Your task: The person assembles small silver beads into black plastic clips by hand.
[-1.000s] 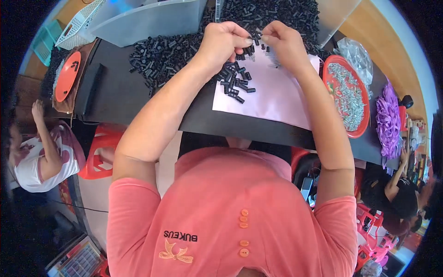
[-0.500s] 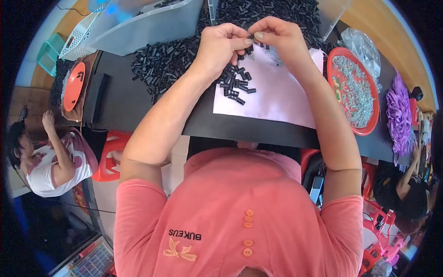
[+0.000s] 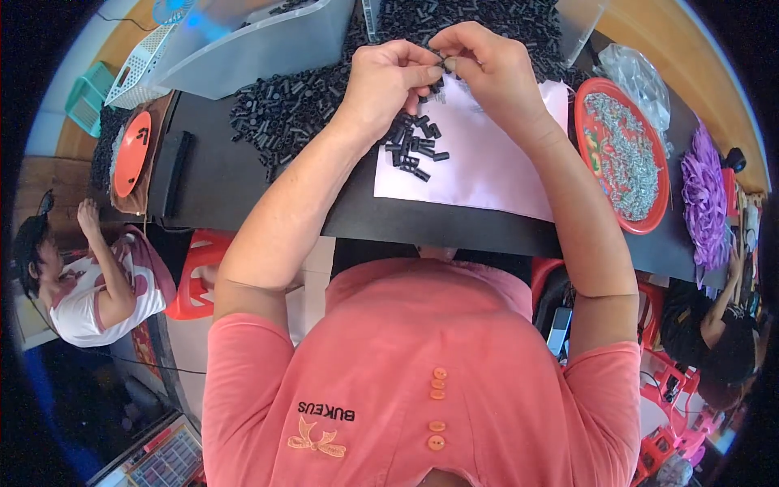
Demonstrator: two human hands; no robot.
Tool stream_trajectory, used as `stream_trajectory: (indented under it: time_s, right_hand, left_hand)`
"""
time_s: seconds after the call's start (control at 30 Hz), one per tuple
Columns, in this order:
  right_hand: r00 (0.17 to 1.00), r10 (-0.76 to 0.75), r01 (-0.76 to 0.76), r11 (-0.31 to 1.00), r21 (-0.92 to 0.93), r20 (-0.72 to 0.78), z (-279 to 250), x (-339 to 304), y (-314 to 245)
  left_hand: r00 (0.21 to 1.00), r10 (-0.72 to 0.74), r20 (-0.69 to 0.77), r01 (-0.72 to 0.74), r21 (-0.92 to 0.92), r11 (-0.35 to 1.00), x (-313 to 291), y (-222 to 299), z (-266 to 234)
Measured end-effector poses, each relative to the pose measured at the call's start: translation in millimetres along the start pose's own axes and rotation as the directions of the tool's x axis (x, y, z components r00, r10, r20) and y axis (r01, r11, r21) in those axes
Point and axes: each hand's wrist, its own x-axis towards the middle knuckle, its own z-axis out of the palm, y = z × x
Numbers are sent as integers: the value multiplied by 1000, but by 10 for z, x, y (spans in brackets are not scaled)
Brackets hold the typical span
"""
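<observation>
Through the head camera I see dark lettering point(image 3: 326, 411) on the chest of the pink shirt point(image 3: 389, 349); it is upside down to my view, with an embroidered gold bow point(image 3: 316, 439) just below it in the picture. The red tray point(image 3: 645, 227) has a coloured printed pattern, partly covered by small clear pieces point(image 3: 631, 166).

Ahead of me the left hand point(image 3: 385, 79) is nearly closed, thumb and fingers pinching a small black piece point(image 3: 441, 68). The right hand point(image 3: 501, 79) meets it from the other side, thumb and forefinger drawn close together; I cannot tell whether its tips also grip something. The pinched piece sits between both sets of fingertips, above the far part of the pink sheet point(image 3: 479, 180). Loose black cylinders point(image 3: 415, 161) lie on that sheet, nearer the body than the left hand, and a large black heap point(image 3: 284, 115) spreads left of its forearm.
</observation>
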Motion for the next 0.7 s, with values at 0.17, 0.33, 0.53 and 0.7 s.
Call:
stream_trajectory:
  time_s: [0.17, 0.33, 0.53, 0.7]
  right_hand:
    - [995, 97, -95, 984, 149, -3, -1, -10, 12]
    - [979, -202, 190, 959, -211, -36, 40, 10, -42]
    - [975, -210, 183, 945, -271, -74, 107, 10, -96]
    - [979, -167, 141, 968, -207, -115, 159, -20, -56]
  left_hand:
    - [1000, -2, -6, 2, -87, 996, 9, -29, 0]
    - [997, 44, -62, -43, 14, 999, 3, -67, 23]
    - [962, 215, -170, -185, 173, 967, -12, -144, 64]
    - [865, 476, -157, -387, 394, 834, -20, -126, 81]
